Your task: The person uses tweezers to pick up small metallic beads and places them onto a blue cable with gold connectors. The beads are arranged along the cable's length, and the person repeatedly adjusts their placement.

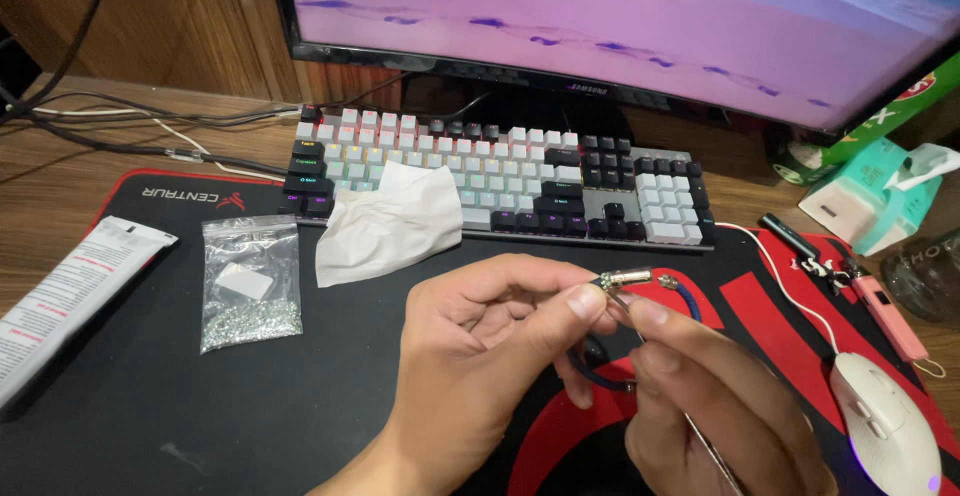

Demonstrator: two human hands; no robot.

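Dark blue cord bracelet with a small silver metal tube clasp, held up above the black and red desk mat, right of centre, in front of the keyboard. Clasp end pinched between thumb and forefinger of the left hand, fingers closed tight on it; cord looping down in a curve between both hands. Thin silver metal tweezers gripped in the right hand, fingers clenched round the shaft, tips up against the clasp, just beside the left thumb.

Left of the hands, lying flat on the mat: small clear plastic zip bag, holding a heap of tiny silver beads or stones gathered along its lower edge and a small white slip above them. Just right of the bag, a crumpled white tissue, upper corner resting over the front keys of the white, grey and black mechanical keyboard. Far left, a long white tube with printed text, partly on the mat's edge.

Right side: white computer mouse on the mat with its white cable running back. Beyond it a slim pink pen-shaped tool, then a mint green tissue pack with a sheet poking from the top. Behind the keyboard, a large monitor with a pink screen on the wooden desk.
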